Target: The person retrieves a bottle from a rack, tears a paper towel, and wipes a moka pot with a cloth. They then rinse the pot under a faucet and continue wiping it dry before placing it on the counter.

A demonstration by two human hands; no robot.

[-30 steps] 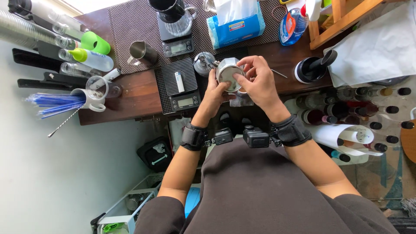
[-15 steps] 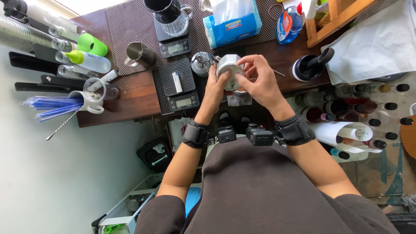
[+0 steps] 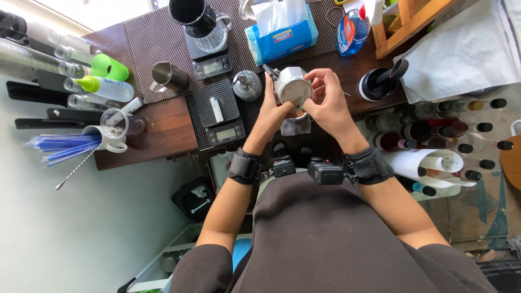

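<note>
Hands meet just right of the black scale [image 3: 216, 111] — I see my left hand [image 3: 269, 108] and right hand [image 3: 324, 104] both gripping a small metal pot [image 3: 293, 86], possibly faceted.

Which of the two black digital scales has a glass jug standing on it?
The far black scale at the desk's back carries the dark glass jug. The nearer black scale, left of the left hand, holds only a small white object.

Blue tissue box [image 3: 282, 39] behind two black scales [image 3: 216, 111]

Scale [image 3: 216, 114] and dark cup [image 3: 375, 84] flank the hands.
</note>
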